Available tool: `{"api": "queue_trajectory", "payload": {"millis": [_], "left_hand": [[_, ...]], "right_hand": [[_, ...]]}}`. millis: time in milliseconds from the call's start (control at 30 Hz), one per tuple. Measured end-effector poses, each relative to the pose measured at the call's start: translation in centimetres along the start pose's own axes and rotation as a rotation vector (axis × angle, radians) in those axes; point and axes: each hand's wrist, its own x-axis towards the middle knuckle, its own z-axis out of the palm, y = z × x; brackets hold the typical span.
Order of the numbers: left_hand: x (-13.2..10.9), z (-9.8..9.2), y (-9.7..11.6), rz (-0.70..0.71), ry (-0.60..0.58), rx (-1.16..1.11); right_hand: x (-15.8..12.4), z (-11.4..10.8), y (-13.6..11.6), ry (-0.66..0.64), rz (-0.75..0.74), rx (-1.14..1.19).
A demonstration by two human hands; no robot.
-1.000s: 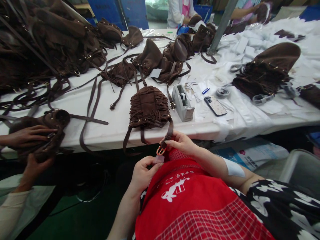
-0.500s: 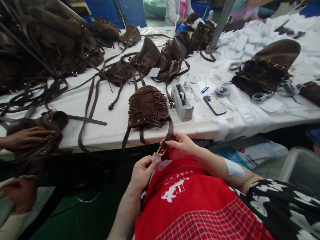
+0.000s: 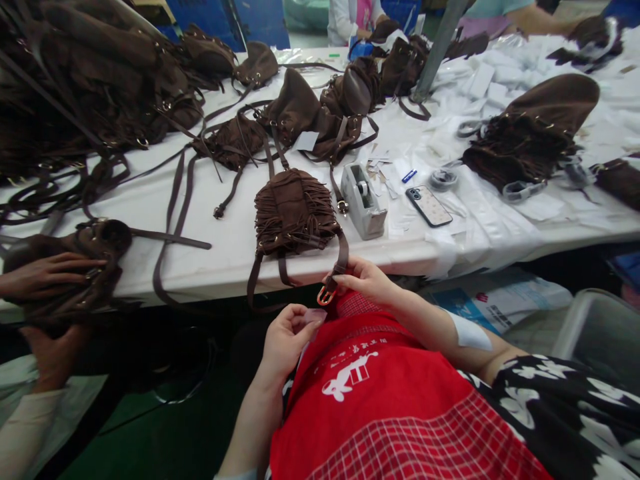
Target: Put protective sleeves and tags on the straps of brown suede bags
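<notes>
My right hand [image 3: 364,283] is closed on a dark brown bag strap [image 3: 342,255] near its end, just below the table edge. A gold-coloured buckle [image 3: 326,294] hangs from that strap, left of my right fingers. Between the thumb and fingers of my left hand [image 3: 289,335] is a small piece of clear plastic film [image 3: 315,316], below the buckle and apart from it. The strap leads up to a brown fringed bag [image 3: 294,212] lying at the table's front edge.
A grey tape dispenser [image 3: 364,200] stands right of the bag, with a phone [image 3: 429,205] and a blue pen cap-like piece [image 3: 409,175] beyond. Brown bags [image 3: 110,73] are heaped at left. A co-worker's hands [image 3: 55,277] hold another bag at far left. A grey post [image 3: 440,50] rises behind.
My left hand with the plastic film has drawn slightly away from the buckle, which now shows bare. The co-worker's lower hand at left has moved up toward their bag.
</notes>
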Motion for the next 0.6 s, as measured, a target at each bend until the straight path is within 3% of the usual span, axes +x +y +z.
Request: {"api": "queue_trajectory", "payload": {"millis": [233, 600], "left_hand": [[-0.1, 0.3, 0.6, -0.026, 0.025, -0.029], [0.1, 0.9, 1.5, -0.066, -0.036, -0.123]], "right_hand": [[-0.1, 0.1, 0.0, -0.008, 0.013, -0.01], [-0.1, 0.2, 1.0, -0.055, 0.014, -0.022]]}}
